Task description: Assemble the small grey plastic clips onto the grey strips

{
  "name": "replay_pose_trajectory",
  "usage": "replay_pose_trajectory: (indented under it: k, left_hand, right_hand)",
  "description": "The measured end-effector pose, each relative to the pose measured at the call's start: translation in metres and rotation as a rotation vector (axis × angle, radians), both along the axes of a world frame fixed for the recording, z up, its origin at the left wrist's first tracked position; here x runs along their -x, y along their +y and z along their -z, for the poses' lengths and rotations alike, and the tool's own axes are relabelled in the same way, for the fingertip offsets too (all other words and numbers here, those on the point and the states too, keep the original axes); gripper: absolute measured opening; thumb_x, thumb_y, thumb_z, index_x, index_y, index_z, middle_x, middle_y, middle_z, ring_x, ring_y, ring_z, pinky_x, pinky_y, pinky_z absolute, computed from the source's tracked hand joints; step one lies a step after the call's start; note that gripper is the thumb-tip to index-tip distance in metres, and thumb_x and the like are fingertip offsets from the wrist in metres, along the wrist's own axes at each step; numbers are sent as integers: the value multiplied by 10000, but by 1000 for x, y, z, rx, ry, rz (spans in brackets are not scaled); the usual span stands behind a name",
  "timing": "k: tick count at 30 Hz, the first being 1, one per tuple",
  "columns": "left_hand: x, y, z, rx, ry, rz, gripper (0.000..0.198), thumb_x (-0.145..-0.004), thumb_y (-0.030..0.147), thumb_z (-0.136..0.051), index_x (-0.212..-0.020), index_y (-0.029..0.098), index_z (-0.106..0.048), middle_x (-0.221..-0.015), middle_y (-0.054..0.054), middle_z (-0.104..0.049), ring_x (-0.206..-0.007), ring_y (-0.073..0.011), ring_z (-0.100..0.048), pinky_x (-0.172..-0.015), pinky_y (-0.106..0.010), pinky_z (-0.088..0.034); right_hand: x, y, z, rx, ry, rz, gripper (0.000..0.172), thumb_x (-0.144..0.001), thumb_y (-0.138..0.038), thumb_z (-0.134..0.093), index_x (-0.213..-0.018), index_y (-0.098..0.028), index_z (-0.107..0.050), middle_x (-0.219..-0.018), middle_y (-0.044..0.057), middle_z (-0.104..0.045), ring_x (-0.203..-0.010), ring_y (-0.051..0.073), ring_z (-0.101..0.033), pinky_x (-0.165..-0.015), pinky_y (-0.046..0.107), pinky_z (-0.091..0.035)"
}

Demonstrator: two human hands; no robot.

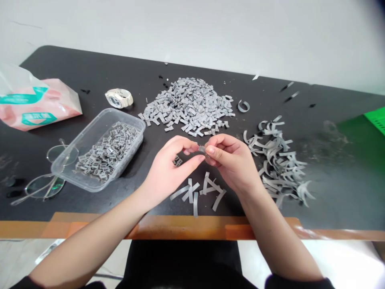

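Note:
My left hand (171,166) and my right hand (230,160) meet over the black table (337,200), fingertips pinched together on one small grey plastic piece (201,149). A second small grey piece (177,161) sits in my left palm. Just below the hands lie a few flat grey strips (200,192). A large heap of small grey pieces (189,105) lies beyond the hands. To the left stands a clear plastic tray (90,138) partly filled with the same grey pieces.
A pile of curled grey strips (279,160) lies right of my hands. Eyeglasses (45,176) rest by the tray, a pink and white bag (33,104) at far left, a tape roll (119,97) behind, a green bin (377,118) at right.

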State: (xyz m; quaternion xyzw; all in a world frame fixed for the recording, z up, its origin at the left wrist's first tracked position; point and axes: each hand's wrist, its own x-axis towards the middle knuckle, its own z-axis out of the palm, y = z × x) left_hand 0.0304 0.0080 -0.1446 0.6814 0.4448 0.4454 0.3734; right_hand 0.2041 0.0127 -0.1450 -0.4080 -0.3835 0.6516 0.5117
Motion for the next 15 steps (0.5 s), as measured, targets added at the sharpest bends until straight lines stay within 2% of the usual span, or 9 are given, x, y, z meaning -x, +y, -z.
replay_pose_trajectory:
  k: [4,9,15]
  left_hand:
    - [1,1,-1,116,-108,61,66,-884,228,-700,-838,193,-668,-849,-10,-658,-818,-149,-630,-800,-291,-539]
    - [2,1,-5,215,-140,93,113,-909,246,-665,-810,193,-656,-826,-10,-653,-778,-147,-604,-748,-291,-512]
    - [5,3,-5,153,-120,26,106,-918,222,-656,-820,187,-672,-848,-13,-670,-806,-152,-634,-759,-290,-516]
  right_hand:
    - [-3,1,1,-36,-23,-47,190,-727,-254,-907,-738,-199,-725,-672,-39,-658,-561,75,-530,-552,215,-450]
    - [-4,2,1,-65,-51,-100,189,-677,-203,-931,-740,-204,-753,-685,-35,-682,-568,77,-549,-543,205,-466]
    - [-11,3,-3,-63,-181,-170,171,-763,-286,-881,-914,-225,-827,-744,9,-755,-665,137,-668,-632,267,-538]
